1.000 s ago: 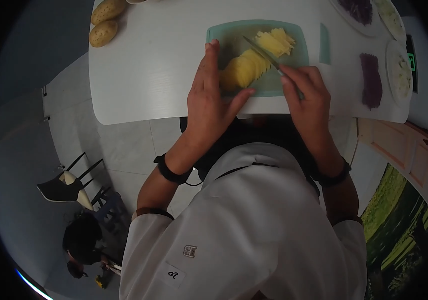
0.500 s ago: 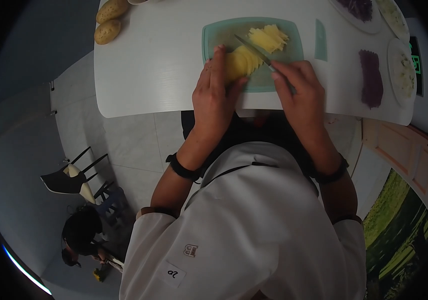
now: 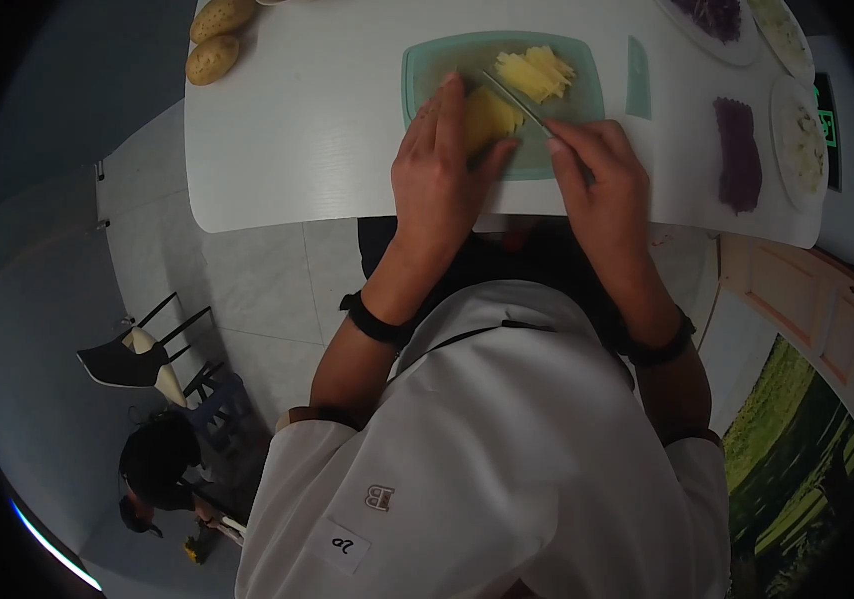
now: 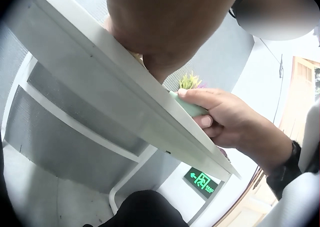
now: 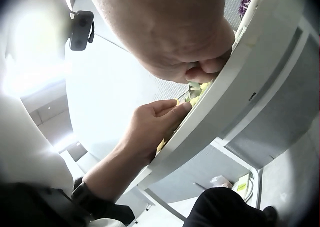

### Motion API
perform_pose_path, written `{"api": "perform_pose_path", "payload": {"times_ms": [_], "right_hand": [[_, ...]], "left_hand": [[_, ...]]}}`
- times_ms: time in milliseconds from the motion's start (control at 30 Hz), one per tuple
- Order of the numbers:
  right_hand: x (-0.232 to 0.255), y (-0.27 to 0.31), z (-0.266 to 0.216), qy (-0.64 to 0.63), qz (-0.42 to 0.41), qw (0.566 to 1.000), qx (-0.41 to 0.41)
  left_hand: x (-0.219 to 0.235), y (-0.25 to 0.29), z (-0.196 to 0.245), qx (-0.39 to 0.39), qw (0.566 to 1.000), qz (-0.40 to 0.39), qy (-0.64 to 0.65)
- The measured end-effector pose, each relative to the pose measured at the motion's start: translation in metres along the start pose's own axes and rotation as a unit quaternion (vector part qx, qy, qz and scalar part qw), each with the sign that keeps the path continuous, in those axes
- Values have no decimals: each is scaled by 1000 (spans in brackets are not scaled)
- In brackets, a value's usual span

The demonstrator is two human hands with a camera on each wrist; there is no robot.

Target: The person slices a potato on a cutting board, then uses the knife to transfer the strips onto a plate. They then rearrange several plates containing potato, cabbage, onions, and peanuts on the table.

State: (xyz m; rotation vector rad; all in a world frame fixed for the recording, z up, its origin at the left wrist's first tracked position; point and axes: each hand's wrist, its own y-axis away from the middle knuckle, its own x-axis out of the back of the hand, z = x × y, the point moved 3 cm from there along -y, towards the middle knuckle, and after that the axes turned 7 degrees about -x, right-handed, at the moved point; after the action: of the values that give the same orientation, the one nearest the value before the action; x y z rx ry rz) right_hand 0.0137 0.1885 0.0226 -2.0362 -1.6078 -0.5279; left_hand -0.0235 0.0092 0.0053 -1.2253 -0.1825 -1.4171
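Note:
On a green-rimmed cutting board [image 3: 589,100] lies a stack of yellow slices [image 3: 493,115], with a pile of thin yellow strips [image 3: 537,73] behind it to the right. The left hand [image 3: 439,180] rests over the stack's left side, fingers extended forward and thumb near its front edge. In the right hand [image 3: 602,180] a knife [image 3: 515,99] is gripped by its handle, the blade pointing up-left between the slices and the strips. The right wrist view shows the left hand [image 5: 150,127] with fingers and thumb around yellow pieces; the left wrist view shows the right hand [image 4: 235,119] curled round a green handle [image 4: 190,106].
Two potatoes [image 3: 212,60] lie at the table's far left. Right of the board are a green strip-shaped item [image 3: 638,78], a purple shredded heap [image 3: 738,155] and plates, one with pale pieces [image 3: 800,147]. Another person [image 3: 159,459] is at lower left, near a chair [image 3: 127,357].
The board appears shifted slightly up-left in view. The left hand has moved a little rightward over the slices, covering more of them. The right hand still grips the knife.

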Motion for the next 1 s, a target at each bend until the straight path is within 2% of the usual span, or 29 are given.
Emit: {"api": "perform_pose_path", "payload": {"times_ms": [233,567,633,767,867,933,967,1000], "right_hand": [[-1,0,-1,6,-14,1000,-6],[-5,4,-10,21,-22,999,12],[-6,3,-9,20,-23,999,12],[-5,2,-6,3,-9,1000,1],[-3,0,-5,-1,-4,1000,-4],[-1,0,-5,1,-3,1000,-10],[-1,0,-5,0,-6,1000,-8],[-2,0,-5,-1,-8,1000,-7]], "left_hand": [[-5,-2,-1,-34,999,41,-5],[-4,-3,0,-21,999,32,-7],[-5,-2,-1,-4,1000,1,23],[-1,-3,1,18,999,-11,50],[17,-6,-2,2,996,10,91],[38,-4,-10,-82,987,-40,131],[49,-3,-17,-84,987,-41,133],[60,-1,-20,-150,980,-90,99]]}}
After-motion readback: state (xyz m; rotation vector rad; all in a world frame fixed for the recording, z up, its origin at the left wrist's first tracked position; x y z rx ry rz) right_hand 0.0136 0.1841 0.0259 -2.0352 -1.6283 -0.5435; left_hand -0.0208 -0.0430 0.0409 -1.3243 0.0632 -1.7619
